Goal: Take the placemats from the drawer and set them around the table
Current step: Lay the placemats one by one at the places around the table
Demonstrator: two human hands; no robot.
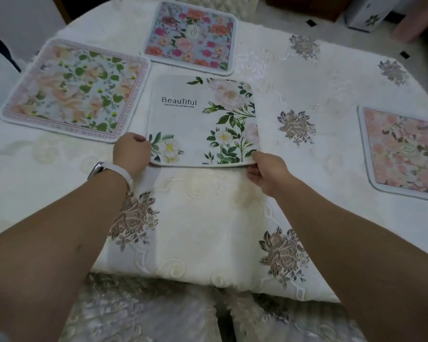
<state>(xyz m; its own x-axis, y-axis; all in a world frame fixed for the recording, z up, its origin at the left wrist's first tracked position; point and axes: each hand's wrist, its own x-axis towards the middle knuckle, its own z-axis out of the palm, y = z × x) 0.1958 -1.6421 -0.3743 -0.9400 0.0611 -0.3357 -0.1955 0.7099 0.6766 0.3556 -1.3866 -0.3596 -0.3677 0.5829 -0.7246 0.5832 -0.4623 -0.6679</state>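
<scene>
A white placemat (pixel 198 127) printed with "Beautiful" and white roses lies flat at the middle of the table. My left hand (pixel 131 154) grips its near left corner and my right hand (pixel 267 174) pinches its near right corner. A peach and green floral placemat (pixel 77 90) lies to the left, almost touching it. A blue placemat with red and pink roses (pixel 190 35) sits at the far side. A pink floral placemat (pixel 405 151) rests at the right edge, partly cut off by the frame.
The table is covered by a cream embroidered tablecloth (pixel 208 218) with brown flower motifs. A chair back (pixel 223 2) stands beyond the far edge. A white box (pixel 366 16) sits on the tiled floor at the back right. A white watch band wraps my left wrist.
</scene>
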